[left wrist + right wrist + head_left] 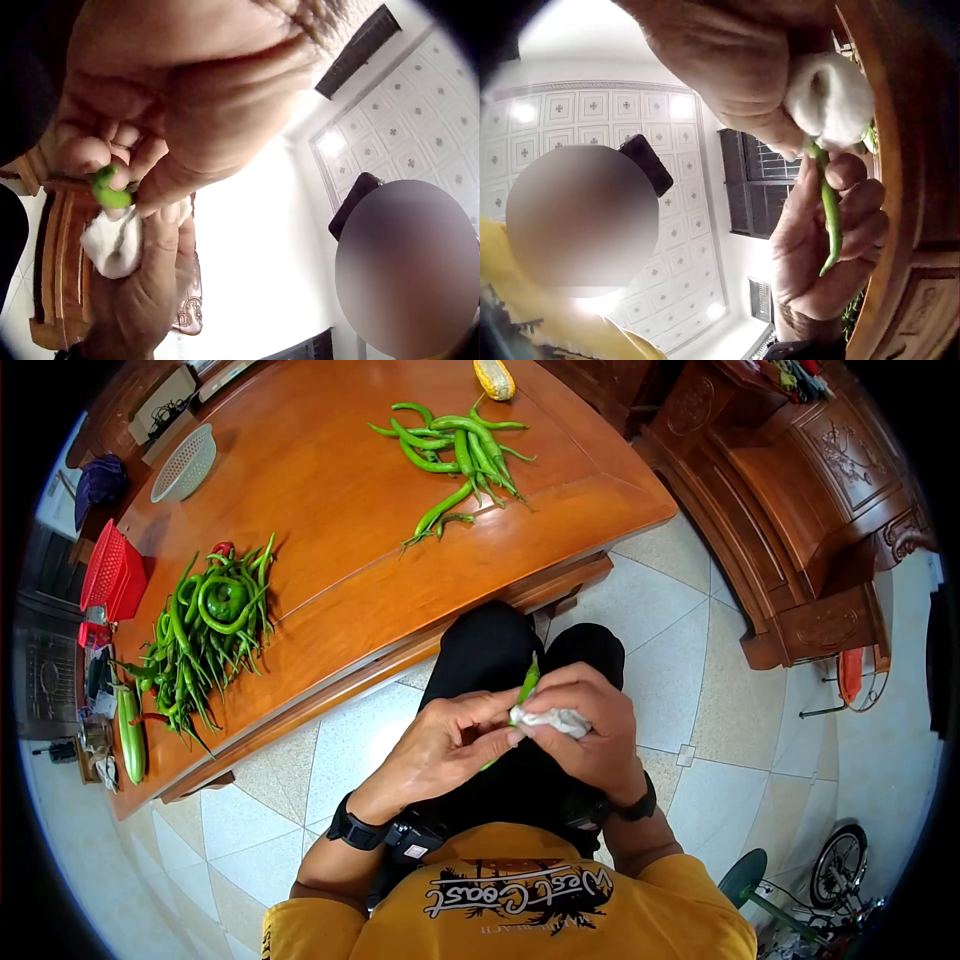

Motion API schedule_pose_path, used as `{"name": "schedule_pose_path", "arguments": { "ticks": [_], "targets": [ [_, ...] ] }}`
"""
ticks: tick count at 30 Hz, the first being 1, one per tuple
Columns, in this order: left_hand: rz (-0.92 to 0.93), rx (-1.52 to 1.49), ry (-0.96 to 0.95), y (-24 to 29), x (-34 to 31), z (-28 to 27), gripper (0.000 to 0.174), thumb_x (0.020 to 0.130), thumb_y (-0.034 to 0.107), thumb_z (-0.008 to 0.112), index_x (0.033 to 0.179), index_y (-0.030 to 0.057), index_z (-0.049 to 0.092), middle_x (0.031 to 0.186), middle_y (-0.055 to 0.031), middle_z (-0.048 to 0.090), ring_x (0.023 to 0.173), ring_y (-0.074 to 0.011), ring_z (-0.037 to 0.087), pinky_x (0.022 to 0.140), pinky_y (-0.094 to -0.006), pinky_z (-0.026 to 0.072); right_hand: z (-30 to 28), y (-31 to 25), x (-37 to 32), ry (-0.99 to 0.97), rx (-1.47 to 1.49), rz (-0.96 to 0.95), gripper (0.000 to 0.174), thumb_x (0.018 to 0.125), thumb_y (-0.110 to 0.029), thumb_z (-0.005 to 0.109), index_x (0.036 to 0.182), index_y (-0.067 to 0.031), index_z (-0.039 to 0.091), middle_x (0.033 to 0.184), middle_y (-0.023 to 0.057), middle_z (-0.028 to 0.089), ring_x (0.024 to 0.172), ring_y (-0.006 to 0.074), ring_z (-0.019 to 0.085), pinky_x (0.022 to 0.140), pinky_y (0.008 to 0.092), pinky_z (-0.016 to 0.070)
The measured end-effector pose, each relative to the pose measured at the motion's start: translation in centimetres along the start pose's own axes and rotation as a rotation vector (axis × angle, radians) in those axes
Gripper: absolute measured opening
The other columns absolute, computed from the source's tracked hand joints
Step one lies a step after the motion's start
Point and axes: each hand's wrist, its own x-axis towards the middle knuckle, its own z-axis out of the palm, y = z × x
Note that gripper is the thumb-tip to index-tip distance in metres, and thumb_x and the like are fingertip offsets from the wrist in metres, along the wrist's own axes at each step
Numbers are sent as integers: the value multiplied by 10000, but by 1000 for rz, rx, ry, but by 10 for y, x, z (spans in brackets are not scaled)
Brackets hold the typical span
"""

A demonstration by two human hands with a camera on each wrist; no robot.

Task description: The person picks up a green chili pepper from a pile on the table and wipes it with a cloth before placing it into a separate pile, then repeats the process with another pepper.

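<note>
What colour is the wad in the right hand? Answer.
White wad; right wrist view shows best.

the table (330, 480) is polished wood, warm and glossy – the floor (690, 660) smooth glazed tile. the pepper (528, 682) has a waxy, shiny skin; the wad (552, 720) looks like soft, matt, crumpled cloth or paper.

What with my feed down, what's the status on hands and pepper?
Left hand pinching green pepper. Right hand holding white cloth against it. Nothing in the way.

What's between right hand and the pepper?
A crumpled white cloth, held by the right hand against the green pepper; clearest in the right wrist view.
</note>
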Motion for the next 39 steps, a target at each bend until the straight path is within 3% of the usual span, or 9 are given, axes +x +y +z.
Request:
{"name": "schedule_pose_path", "arguments": {
  "ticks": [4, 14, 24, 34, 39],
  "targets": [
    [-18, 26, 27, -2, -1, -2, 448, 879, 26, 635, 1313, 85, 539, 916, -29, 607, 787, -50, 534, 670, -199, 431, 0, 1, 0, -17, -1, 4, 198, 710, -1, 729, 889, -38, 654, 906, 104, 630, 780, 199, 620, 675, 280, 488],
    [9, 159, 30, -4, -3, -2, 463, 815, 53, 722, 1257, 122, 601, 751, 18, 540, 594, -28, 430, 511, -194, 364, -5, 5, 4, 224, -196, 5, 247, 693, 36, 715, 912, -39, 630, 924, 107, 607, 787, 203, 615, 696, 273, 482],
    [-4, 151, 90, -2, -2, -5, 460, 790, 45, 741, 1226, 141, 630, 731, 25, 539, 558, -23, 439, 486, -192, 357, 0, 2, -2, -16, -49, -25, 225, 686, 31, 740, 882, -48, 661, 905, 90, 623, 782, 193, 619, 677, 280, 492],
    [26, 201, 89, 1, -4, 0, 435, 778, 44, 752, 1193, 130, 652, 730, 28, 529, 565, -28, 436, 493, -192, 364, -7, 6, 2, 173, -210, -34, 247, 672, 50, 711, 895, -33, 644, 922, 102, 600, 794, 200, 613, 696, 280, 494],
    [-2, 206, 100, 4, -3, -2, 415, 781, 41, 749, 1178, 123, 660, 734, 23, 543, 570, -30, 447, 502, -190, 378, -4, 2, 1, 80, -110, -32, 232, 704, 35, 740, 903, -55, 661, 934, 90, 612, 777, 191, 621, 667, 270, 496]
  ]
}}
